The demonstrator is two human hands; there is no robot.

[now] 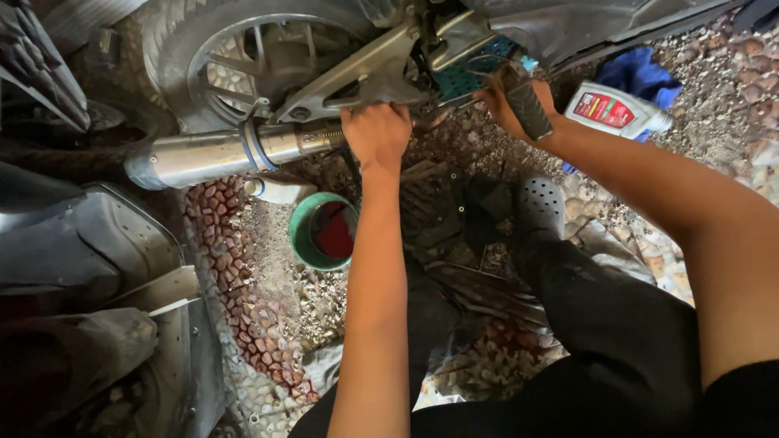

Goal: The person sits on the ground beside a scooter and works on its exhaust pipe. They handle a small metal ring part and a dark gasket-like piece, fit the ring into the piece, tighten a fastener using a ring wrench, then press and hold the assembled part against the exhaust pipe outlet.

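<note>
The left hand (377, 134) is clamped shut on the exhaust pipe (235, 152); the right hand (510, 104) is closed round a tool handle (527, 109) under the engine. Should it slip, the green bowl (324, 231) below could be knocked and spilled.

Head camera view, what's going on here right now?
A person crouches on pebbled ground beside a motorcycle's rear wheel. The left hand grips the frame just behind the chrome exhaust pipe. The right hand holds a dark-handled tool up near the engine. A green bowl with dark red liquid sits on the ground below, and a grey oil bottle lies to the right.
</note>
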